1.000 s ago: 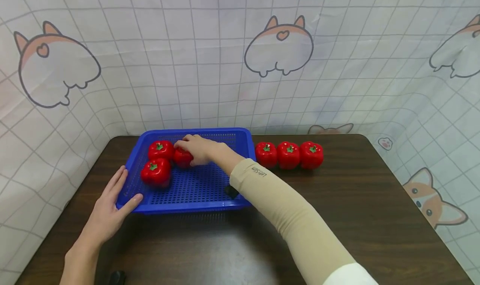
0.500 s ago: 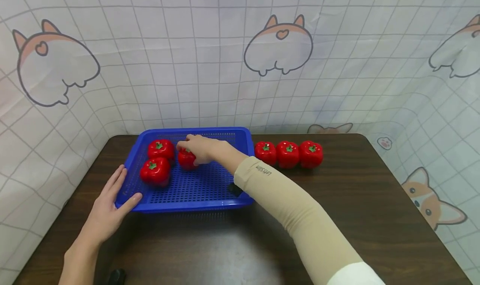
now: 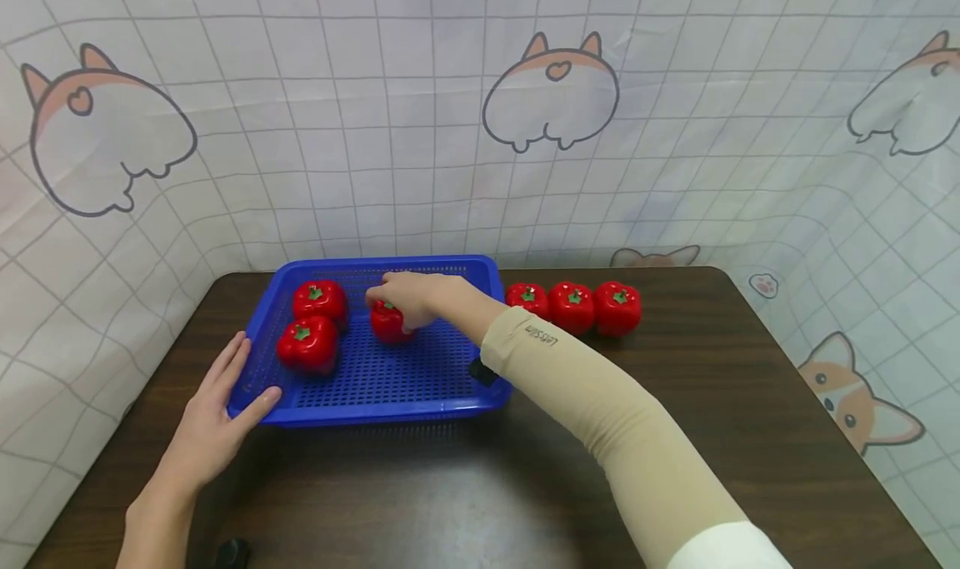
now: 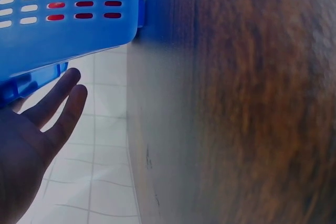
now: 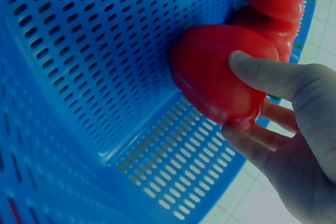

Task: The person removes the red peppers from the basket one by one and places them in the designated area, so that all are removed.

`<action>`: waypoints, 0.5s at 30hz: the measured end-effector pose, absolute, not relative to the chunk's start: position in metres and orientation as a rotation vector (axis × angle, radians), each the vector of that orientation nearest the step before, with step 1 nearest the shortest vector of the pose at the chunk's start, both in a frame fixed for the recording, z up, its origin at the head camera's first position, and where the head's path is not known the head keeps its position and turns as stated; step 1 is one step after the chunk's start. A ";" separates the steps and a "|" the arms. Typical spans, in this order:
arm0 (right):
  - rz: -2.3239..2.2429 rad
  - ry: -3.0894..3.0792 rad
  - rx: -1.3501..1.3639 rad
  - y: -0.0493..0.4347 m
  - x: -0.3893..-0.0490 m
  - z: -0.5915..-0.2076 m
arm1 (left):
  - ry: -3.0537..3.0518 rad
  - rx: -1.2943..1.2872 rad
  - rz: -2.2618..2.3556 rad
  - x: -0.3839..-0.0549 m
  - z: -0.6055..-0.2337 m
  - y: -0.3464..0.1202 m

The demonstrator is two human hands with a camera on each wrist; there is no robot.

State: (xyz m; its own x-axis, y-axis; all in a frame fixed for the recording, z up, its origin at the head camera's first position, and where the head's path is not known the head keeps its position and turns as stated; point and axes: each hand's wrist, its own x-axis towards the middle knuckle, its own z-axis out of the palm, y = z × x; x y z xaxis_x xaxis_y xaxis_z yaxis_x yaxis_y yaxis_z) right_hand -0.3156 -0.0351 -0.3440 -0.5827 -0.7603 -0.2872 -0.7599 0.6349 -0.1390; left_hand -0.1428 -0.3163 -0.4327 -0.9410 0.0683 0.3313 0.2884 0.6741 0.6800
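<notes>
In the head view, my right hand point(image 3: 408, 296) holds a red bell pepper point(image 3: 388, 322) inside the blue basket point(image 3: 375, 409). The right wrist view shows the thumb on one side of this bell pepper point(image 5: 220, 72) and fingers on the other. Two more red bell peppers, a back one point(image 3: 320, 300) and a front one point(image 3: 308, 344), sit at the basket's left side. My left hand point(image 3: 217, 415) rests against the basket's left front corner, its fingers extended along the rim. In the left wrist view, part of that hand point(image 4: 31, 145) shows beside the basket wall point(image 4: 68, 40).
A row of three red bell peppers point(image 3: 572, 308) stands on the dark wooden table point(image 3: 675, 411), right of the basket. A small black object point(image 3: 233, 552) lies near the front left. Behind the table hangs a white checked cloth point(image 3: 420, 136) with cartoon dogs.
My right hand has moved right with its bell pepper, away from the other two in the basket, leaving a gap. The left hand stays at the basket corner.
</notes>
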 end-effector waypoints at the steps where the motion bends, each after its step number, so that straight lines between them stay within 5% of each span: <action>1: 0.002 2.534 -1.222 -0.034 -0.315 -0.343 | -2.610 -0.284 -1.132 -0.143 -0.433 -0.316; 15: 0.079 2.520 -1.240 -0.007 -0.304 -0.325 | -2.608 -0.286 -1.147 -0.144 -0.432 -0.316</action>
